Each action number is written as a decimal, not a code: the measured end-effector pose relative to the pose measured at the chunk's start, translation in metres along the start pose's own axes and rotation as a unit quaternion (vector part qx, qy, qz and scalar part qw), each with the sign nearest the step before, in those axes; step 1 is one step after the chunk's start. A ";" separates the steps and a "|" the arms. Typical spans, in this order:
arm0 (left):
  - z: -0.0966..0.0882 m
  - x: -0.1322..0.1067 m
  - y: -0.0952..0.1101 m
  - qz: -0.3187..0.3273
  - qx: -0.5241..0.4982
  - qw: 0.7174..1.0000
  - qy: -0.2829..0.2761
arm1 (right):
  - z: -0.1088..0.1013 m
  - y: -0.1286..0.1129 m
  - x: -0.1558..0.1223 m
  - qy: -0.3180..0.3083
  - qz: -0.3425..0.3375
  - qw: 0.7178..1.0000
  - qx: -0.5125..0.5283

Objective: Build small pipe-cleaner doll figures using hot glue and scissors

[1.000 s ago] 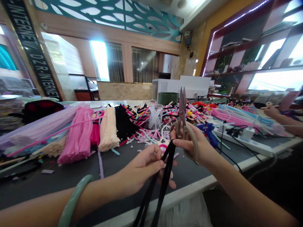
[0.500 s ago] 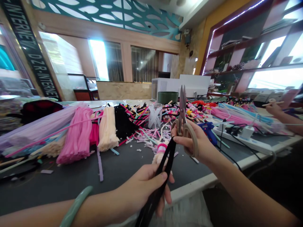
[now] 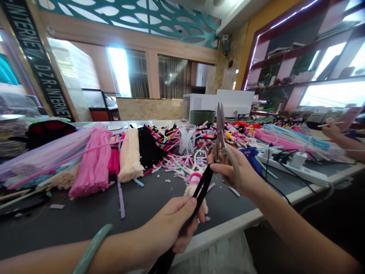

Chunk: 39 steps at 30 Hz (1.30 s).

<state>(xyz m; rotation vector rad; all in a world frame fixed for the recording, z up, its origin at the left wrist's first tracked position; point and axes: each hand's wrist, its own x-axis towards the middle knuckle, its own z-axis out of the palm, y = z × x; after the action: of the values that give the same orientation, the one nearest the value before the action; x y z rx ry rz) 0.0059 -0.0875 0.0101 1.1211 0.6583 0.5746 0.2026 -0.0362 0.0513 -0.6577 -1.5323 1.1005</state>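
In the head view, my left hand [image 3: 171, 220] is closed around black fuzzy stems [image 3: 203, 190] that look like pipe cleaners. They run up in two strands to a bend and hang down below the hand. My right hand [image 3: 242, 171] pinches the bend between thumb and finger. The same hand holds scissors [image 3: 220, 127] with beige handles, their blades pointing up and nearly together. Behind the stems, a cream fuzzy piece with a pink band [image 3: 195, 176] lies on the table, partly hidden by them and my left hand.
Bundles of pink [image 3: 92, 163], cream [image 3: 130, 156] and black stems [image 3: 149, 146] lie left. Cut scraps surround a clear cup [image 3: 187, 139] of white strips. A blue glue gun [image 3: 252, 158] and a power strip [image 3: 293, 171] with cables lie right. Another person's hand [image 3: 333, 131] is far right.
My left hand has slid slightly down and left along the black stems, and its fingers have curled in more. My right hand and the scissors have barely moved.
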 end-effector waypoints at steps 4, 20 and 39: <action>-0.001 0.001 -0.003 0.000 -0.010 1.000 0.013 | 0.002 0.000 -0.001 0.016 0.004 1.000 -0.011; -0.001 0.001 0.000 0.026 0.010 0.998 0.054 | 0.015 0.009 -0.004 0.047 0.042 0.998 -0.027; 0.000 -0.001 0.000 0.033 0.031 0.999 0.018 | 0.014 0.009 -0.005 0.064 0.039 0.997 -0.021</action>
<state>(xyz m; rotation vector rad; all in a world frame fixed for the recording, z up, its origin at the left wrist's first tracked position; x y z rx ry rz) 0.0049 -0.0880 0.0099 1.1959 0.6772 0.6355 0.1889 -0.0413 0.0412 -0.8073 -1.4331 1.0659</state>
